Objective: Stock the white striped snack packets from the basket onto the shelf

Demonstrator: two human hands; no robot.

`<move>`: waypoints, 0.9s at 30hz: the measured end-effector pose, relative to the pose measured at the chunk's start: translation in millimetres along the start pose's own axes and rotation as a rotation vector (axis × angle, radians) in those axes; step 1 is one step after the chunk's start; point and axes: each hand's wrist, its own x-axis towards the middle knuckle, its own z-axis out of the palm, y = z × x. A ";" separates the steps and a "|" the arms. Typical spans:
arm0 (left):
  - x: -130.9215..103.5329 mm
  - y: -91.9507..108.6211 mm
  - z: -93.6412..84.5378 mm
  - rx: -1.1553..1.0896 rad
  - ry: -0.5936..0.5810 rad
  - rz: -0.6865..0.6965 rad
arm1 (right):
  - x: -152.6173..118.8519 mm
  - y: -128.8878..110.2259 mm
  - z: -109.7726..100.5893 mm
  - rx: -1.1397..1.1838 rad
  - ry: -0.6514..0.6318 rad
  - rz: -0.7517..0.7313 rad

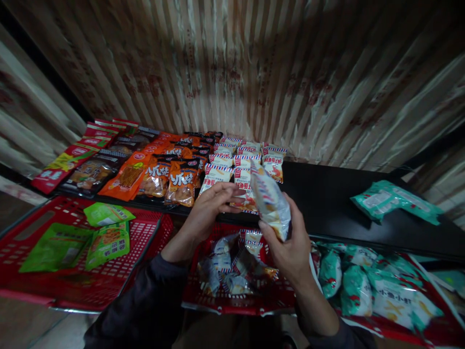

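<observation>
Right hand [276, 232], 4 o'clock: fingers gripping a white plastic packet with red-and-blue striping [271, 203]. Left hand [207, 213], 7 o'clock: fingers open, empty. Similar packets [223, 160] lie centrally on the black shelf [319, 198] and in a red perforated plastic basket [240, 304], 6 o'clock. Orange plastic packets [156, 177], 9 o'clock; teal plastic packet [381, 196], 3 o'clock.

“小鱼小虾” on teal bag [394, 301]

Dim scene; packet glare, dark patch on curtain, hands slightly blurred, edges stretched.
</observation>
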 end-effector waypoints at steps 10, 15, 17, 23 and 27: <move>-5.0 -24.4 21.1 0.099 -0.061 -0.090 | 19.6 -7.5 -5.3 0.853 0.052 0.683; -4.4 -34.3 25.0 0.041 -0.144 -0.098 | 22.3 -2.7 -7.1 0.848 0.031 0.718; -4.3 -37.0 26.6 0.014 -0.176 -0.085 | 22.3 -0.5 -6.5 0.856 0.027 0.731; -3.8 -35.4 31.7 -0.001 -0.144 -0.106 | 24.1 2.3 -4.8 0.860 0.061 0.739; -1.5 -37.1 31.5 0.026 -0.082 -0.099 | 26.1 6.7 -6.5 0.864 0.031 0.729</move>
